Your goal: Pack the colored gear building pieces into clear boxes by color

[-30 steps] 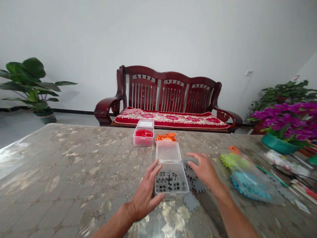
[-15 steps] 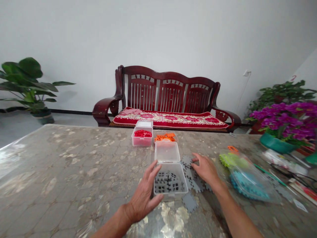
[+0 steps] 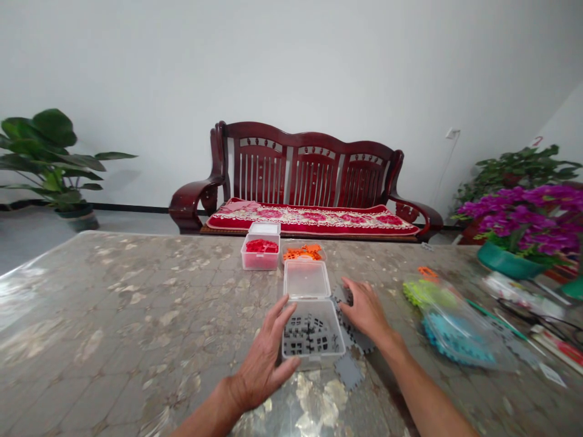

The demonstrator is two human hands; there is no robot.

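Note:
A clear plastic box [image 3: 314,357] with its lid [image 3: 306,279] folded back stands in front of me, holding grey interlocking pieces [image 3: 306,335]. My left hand [image 3: 268,353] is against the box's left side, thumb and fingers spread along its wall. To the right of the box, my right hand [image 3: 365,308] hovers low over or touches loose grey puzzle pieces [image 3: 353,340], its fingers curved and apart. It partly covers those pieces, and I see nothing held in it. One grey square piece [image 3: 349,371] lies by the box's front right corner.
Behind stand a box of red pieces [image 3: 261,258] and a container of orange pieces [image 3: 303,253]. On the right are green pieces [image 3: 421,294], blue pieces [image 3: 453,340] under clear plastic, and a pot of purple flowers [image 3: 528,227]. A wooden bench [image 3: 314,173] stands beyond the table [image 3: 136,328].
My right hand has shifted slightly left, closer to the box, over the loose grey pieces, which now sit bunched nearer the box. My left hand has stayed in place.

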